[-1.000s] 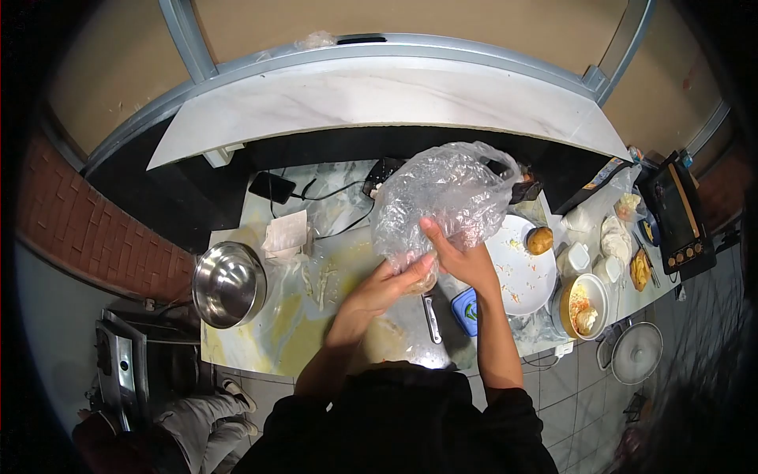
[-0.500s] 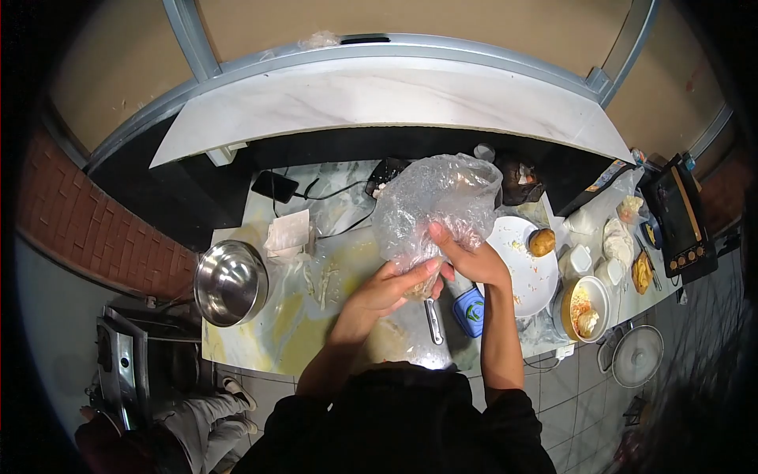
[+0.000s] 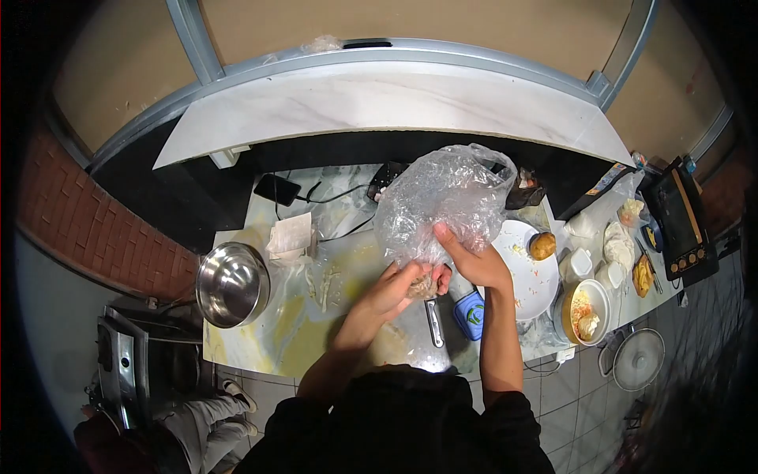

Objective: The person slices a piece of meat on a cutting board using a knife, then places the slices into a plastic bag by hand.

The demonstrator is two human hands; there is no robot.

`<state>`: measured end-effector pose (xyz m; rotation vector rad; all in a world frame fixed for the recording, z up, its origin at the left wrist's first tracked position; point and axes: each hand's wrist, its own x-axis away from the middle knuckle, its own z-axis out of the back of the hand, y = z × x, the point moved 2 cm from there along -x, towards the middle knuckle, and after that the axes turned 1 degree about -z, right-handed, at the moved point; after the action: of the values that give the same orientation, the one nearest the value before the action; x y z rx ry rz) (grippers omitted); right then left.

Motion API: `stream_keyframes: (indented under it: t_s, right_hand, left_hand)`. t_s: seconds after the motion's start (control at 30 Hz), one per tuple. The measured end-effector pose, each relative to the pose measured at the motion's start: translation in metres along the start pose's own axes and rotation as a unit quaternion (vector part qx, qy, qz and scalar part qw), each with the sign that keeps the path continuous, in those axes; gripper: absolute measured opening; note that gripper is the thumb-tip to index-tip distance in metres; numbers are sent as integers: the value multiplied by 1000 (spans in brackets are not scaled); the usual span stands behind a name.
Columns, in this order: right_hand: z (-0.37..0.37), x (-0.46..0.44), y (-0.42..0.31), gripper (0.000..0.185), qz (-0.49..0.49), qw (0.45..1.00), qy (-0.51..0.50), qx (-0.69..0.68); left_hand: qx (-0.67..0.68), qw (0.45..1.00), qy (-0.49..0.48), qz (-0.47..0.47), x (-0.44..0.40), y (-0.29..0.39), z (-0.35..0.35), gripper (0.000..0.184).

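A transparent plastic bag (image 3: 430, 201) is between my hands, puffed out above the counter. My left hand (image 3: 393, 291) is closed on its lower part, where a pale brownish lump (image 3: 421, 286) shows by the fingers; whether it sits inside the bag I cannot tell. My right hand (image 3: 474, 261) grips the bag's side, thumb pointing up along the plastic. Below the hands a knife (image 3: 434, 324) lies with its handle toward me, its blade partly hidden. Beside my right forearm is a blue-labelled package (image 3: 470, 316).
Left stands a steel bowl (image 3: 207, 286); a phone (image 3: 276, 189) lies behind it. Right are a white plate (image 3: 525, 288) with scraps and a potato (image 3: 542, 246), a tub of grated food (image 3: 603, 304), and white containers (image 3: 577, 264). Another person's legs (image 3: 209, 423) show lower left.
The bag has spread wider and shifted slightly up and right. My left fingers have curled in at its lower part, and more of the brownish lump shows.
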<state>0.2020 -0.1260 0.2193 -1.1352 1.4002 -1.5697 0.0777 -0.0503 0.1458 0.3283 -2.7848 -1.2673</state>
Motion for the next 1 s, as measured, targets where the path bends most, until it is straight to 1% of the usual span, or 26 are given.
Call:
stream_keyframes:
  t_s: [0.03,0.13,0.27,0.37,0.43,0.47,0.53,0.57,0.63,0.77,0.83,0.87,0.9,0.93,0.97,1.0]
  right_hand:
    - [-1,1,-2,43,3,1000,20,-16]
    - [-1,1,-3,40,-16,999,3,-34]
    - [-2,1,-4,39,9,1000,3,-17]
    - [-1,-2,-2,38,-14,1000,-12,-3]
    - [2,-7,8,37,90,990,71,76]
    - [1,-7,12,37,91,990,70,77]
    - [3,-8,15,36,143,979,121,75]
    - [3,-9,18,36,143,979,121,75]
    - [3,-11,23,35,102,989,97,44]
    - [-3,-6,27,35,85,989,111,39]
    - [-6,1,38,36,161,985,41,41]
    - [1,1,56,36,166,985,-34,26]
    - [0,3,57,36,166,985,-35,27]
    - [-4,4,57,38,139,986,-93,0]
    - [-8,5,58,39,110,982,-150,-27]
    - [-12,9,52,36,144,983,-98,63]
  left_hand:
    - [4,1000,-3,4,-1,0,0,25]
    - [16,1000,-2,10,0,3,-4,26]
    - [36,999,-12,18,-2,-5,4,26]
    - [74,997,-24,11,-1,-5,4,27]
    - [109,993,-53,1,0,-3,1,23]
    - [108,993,-53,0,4,-2,-2,23]
    - [34,999,5,23,14,8,-16,20]
    - [33,999,5,23,15,10,-20,20]
    - [-20,999,27,14,16,13,-23,30]
    - [-22,999,45,5,16,9,-16,37]
    - [1,999,36,-14,12,6,-2,40]
    - [1,999,37,-14,12,5,-3,40]
    - [-35,993,107,-35,11,15,-12,41]
    - [-71,980,176,-56,10,21,-15,43]
    - [-70,980,177,-57,9,20,-13,43]
    - [-85,973,198,-85,7,19,-7,44]
